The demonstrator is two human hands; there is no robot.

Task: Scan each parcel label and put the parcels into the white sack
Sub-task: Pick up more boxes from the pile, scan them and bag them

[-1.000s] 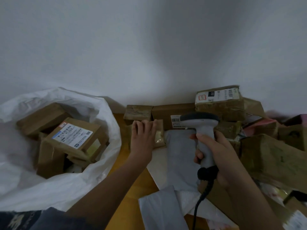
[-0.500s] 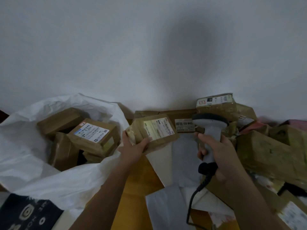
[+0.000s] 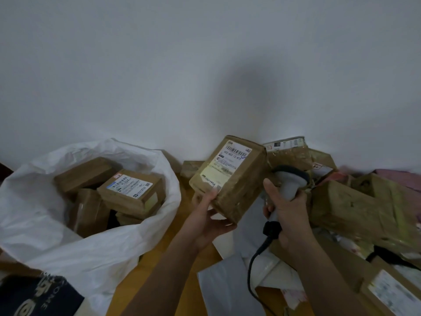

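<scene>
From the head view, a plain white wall [image 3: 205, 65] backs a yellow-brown wooden surface [image 3: 182, 281], perhaps a floor. The white sack [image 3: 68, 247] gapes left of the held parcel [image 3: 230, 179], boxes inside. The left hand [image 3: 211, 222] has its grip around that parcel's lower corner, label up. Right of the parcel, the right hand [image 3: 289, 215] clasps the scanner [image 3: 289, 181] before heaped parcels [image 3: 355, 206].

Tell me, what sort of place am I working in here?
Probably a small parcel-sorting corner indoors: a white sack half full of labelled boxes, a heap of taped cardboard parcels against a plain wall, and a corded barcode scanner in hand.
</scene>
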